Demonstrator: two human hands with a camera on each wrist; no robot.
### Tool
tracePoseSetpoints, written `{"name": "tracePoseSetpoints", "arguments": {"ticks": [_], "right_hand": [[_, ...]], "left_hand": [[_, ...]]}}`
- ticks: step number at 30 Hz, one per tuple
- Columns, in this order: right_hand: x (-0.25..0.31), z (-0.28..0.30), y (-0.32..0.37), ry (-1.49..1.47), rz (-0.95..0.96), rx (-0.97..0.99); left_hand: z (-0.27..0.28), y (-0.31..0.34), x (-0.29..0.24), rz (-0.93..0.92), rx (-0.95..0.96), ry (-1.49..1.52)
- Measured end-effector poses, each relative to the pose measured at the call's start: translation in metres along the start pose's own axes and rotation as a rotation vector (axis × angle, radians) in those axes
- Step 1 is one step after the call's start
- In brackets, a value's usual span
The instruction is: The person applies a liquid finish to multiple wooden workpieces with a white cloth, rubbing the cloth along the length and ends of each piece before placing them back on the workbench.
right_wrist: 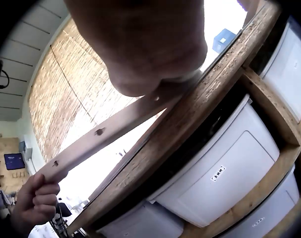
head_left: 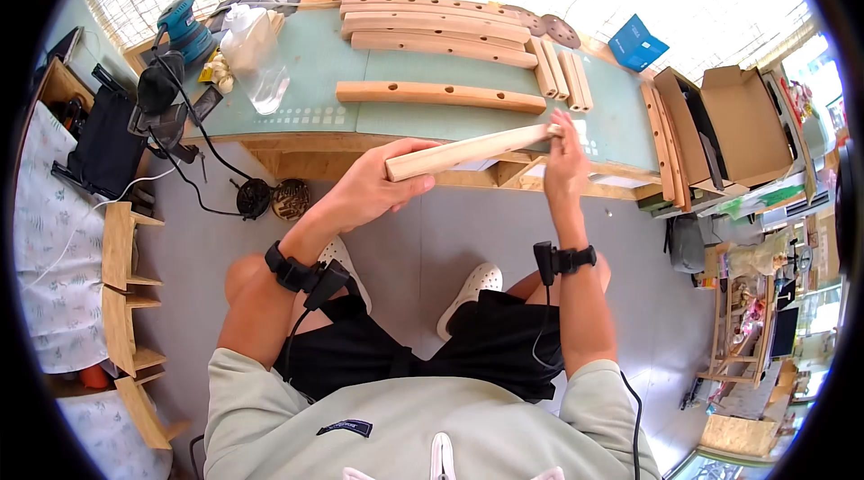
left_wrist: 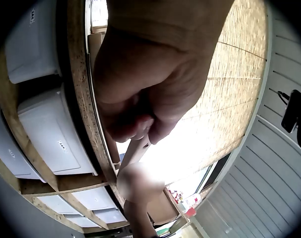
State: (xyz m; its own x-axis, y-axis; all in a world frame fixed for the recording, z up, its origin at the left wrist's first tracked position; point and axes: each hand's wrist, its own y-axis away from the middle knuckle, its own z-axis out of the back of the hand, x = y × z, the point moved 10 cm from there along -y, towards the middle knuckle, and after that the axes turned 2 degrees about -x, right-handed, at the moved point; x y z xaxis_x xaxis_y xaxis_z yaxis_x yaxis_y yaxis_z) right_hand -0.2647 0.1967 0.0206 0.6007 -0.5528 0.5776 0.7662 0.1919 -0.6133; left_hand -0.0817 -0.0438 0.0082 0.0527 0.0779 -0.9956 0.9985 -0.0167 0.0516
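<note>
A pale wooden bar [head_left: 468, 149] is held in the air in front of the bench edge, its right end a little higher in the head view. The left hand [head_left: 364, 188] grips its left end, thumb along the near side. At the other end, the fingers of the right hand [head_left: 565, 161] are on the bar's tip. Holes show along one face of the bar [right_wrist: 98, 133] in the right wrist view, where the left hand [right_wrist: 36, 206] has its fingers curled round the far end. In the left wrist view the left hand [left_wrist: 150, 69] hides most of the bar.
On the green bench top [head_left: 310, 57] lie a single holed bar [head_left: 441, 96], a stack of similar bars [head_left: 436, 21] and several short pieces [head_left: 562, 71]. A sander [head_left: 184, 30] and clear bottle [head_left: 256, 62] stand left, an open cardboard box [head_left: 742, 125] right. White drawers [right_wrist: 220, 163] sit below.
</note>
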Motion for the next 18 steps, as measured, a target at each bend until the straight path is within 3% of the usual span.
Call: {"name": "tracePoseSetpoints", "arguments": {"ticks": [6, 8, 10, 11, 12, 14, 15, 16, 17, 18], "right_hand": [[0.178, -0.042, 0.070, -0.215, 0.356, 0.121], [0.227, -0.048, 0.098, -0.279, 0.362, 0.211], [0.258, -0.055, 0.111, -0.521, 0.404, 0.367], [0.262, -0.047, 0.109, -0.518, 0.400, 0.357], [0.261, -0.044, 0.107, -0.706, 0.288, 0.423], [0.237, -0.040, 0.100, -1.150, 0.025, 0.451], [0.211, -0.036, 0.095, -1.402, -0.130, 0.412], [0.188, -0.012, 0.078, -1.163, 0.000, 0.228], [0.149, -0.002, 0.062, -1.027, -0.076, 0.083], [0.117, 0.016, 0.042, -0.907, -0.032, -0.056]], "left_hand": [[0.000, -0.008, 0.016, 0.014, -0.031, -0.043], [0.000, -0.012, 0.028, 0.008, -0.040, -0.023], [0.004, -0.017, 0.024, -0.106, -0.173, -0.237], [0.001, -0.015, 0.010, -0.245, -0.132, -0.132], [0.001, -0.013, 0.007, -0.246, -0.122, -0.137], [0.002, -0.012, 0.022, -0.038, -0.058, -0.024], [0.010, -0.012, 0.017, -0.174, -0.073, -0.170], [0.011, -0.007, 0.016, -0.013, -0.134, -0.077], [0.013, -0.007, 0.016, 0.008, -0.116, -0.005], [0.015, -0.007, 0.017, 0.029, -0.096, 0.066]]}}
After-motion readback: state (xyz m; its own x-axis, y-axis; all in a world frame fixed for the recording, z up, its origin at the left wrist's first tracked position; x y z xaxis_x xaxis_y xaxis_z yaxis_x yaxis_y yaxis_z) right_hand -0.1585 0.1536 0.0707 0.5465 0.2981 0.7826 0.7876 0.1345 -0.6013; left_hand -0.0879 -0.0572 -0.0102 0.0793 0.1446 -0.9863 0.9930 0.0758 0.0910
